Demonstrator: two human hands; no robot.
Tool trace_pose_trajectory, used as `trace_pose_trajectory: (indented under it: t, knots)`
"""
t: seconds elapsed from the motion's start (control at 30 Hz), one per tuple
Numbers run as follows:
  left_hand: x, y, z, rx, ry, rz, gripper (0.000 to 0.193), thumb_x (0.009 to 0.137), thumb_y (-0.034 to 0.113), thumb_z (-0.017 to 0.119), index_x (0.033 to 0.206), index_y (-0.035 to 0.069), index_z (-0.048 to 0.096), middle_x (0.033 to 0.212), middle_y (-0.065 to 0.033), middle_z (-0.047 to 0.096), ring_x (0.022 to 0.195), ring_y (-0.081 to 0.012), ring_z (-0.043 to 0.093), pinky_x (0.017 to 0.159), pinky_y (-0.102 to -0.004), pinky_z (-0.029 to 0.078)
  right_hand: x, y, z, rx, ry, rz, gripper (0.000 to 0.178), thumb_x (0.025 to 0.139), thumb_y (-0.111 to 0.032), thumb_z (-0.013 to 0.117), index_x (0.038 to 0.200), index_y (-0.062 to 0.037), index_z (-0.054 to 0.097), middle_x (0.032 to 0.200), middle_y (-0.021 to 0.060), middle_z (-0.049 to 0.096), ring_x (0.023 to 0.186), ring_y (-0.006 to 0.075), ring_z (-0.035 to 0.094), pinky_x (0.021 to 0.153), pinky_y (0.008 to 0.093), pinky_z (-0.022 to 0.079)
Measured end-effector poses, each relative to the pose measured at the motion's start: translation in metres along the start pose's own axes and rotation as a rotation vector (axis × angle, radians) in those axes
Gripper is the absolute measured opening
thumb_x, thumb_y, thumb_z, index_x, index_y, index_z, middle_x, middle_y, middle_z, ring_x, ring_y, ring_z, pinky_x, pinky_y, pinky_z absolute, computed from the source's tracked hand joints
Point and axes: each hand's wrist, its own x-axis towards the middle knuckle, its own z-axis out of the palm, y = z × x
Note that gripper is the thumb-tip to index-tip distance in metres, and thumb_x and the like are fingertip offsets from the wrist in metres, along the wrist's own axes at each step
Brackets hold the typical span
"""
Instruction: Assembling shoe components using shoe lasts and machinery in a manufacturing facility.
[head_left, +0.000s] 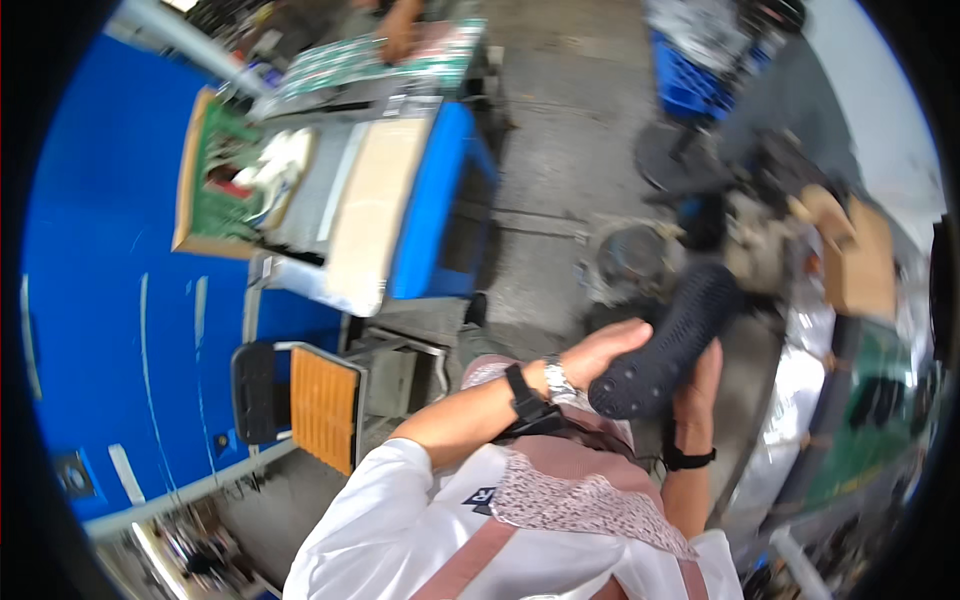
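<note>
A black shoe is held up in front of my body between both hands, tilted with its far end to the right. Its studded, dotted sole faces up, with round studs at the near end. My left hand grips its left side, the thumb lying along the edge. On the opposite side my right hand holds it, most of those fingers hidden behind the shoe. A watch and a black strap are on my left wrist, a black band on my right.
To the left stands a blue-sided workbench with a green tray holding pale shoes. Another person's hand is over its far end. An orange-seated chair is below. At right are a round-based machine, cardboard and a blue crate.
</note>
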Motion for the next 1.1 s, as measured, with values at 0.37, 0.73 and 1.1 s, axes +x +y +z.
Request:
trace_pose_trajectory:
  t: [0.37, 0.73, 1.1]
  knots:
    - [0.105, -0.161, 0.126, 0.613, 0.351, -0.024, 0.088, 0.095, 0.045, 0.063, 0.144, -0.017, 0.023, 0.141, -0.0263, 0.045, 0.131, -0.0260, 0.047, 0.107, -0.0323, 0.040, -0.058, -0.083, -0.126, -0.378, 0.467, -0.197, 0.055, 0.089, -0.021, 0.072, 0.131, 0.0050, 0.048, 0.120, 0.0147, 0.062, 0.108, 0.0200, 0.060, 0.094, 0.0331, 0.047]
    - [0.211, -0.163, 0.126, 0.186, 0.229, 0.260, 0.086, 0.099, 0.036, 0.060, 0.151, -0.011, 0.011, 0.150, -0.0210, 0.037, 0.134, -0.0245, 0.044, 0.107, -0.0336, 0.041, 0.052, -0.171, -0.141, -1.123, 0.254, -0.254, 0.067, 0.078, -0.040, 0.078, 0.112, 0.0101, 0.051, 0.101, 0.0305, 0.067, 0.095, 0.0405, 0.068, 0.083, 0.0430, 0.052]
    - [0.215, -0.153, 0.134, -0.440, 0.134, -0.081, 0.065, 0.098, 0.062, 0.040, 0.135, 0.009, 0.054, 0.125, -0.0103, 0.066, 0.109, -0.0257, 0.067, 0.092, -0.0409, 0.055, 0.072, -0.167, -0.147, -1.522, 0.131, -0.406, 0.069, 0.075, -0.042, 0.079, 0.116, 0.0066, 0.053, 0.093, 0.0292, 0.068, 0.089, 0.0474, 0.066, 0.078, 0.0492, 0.052]
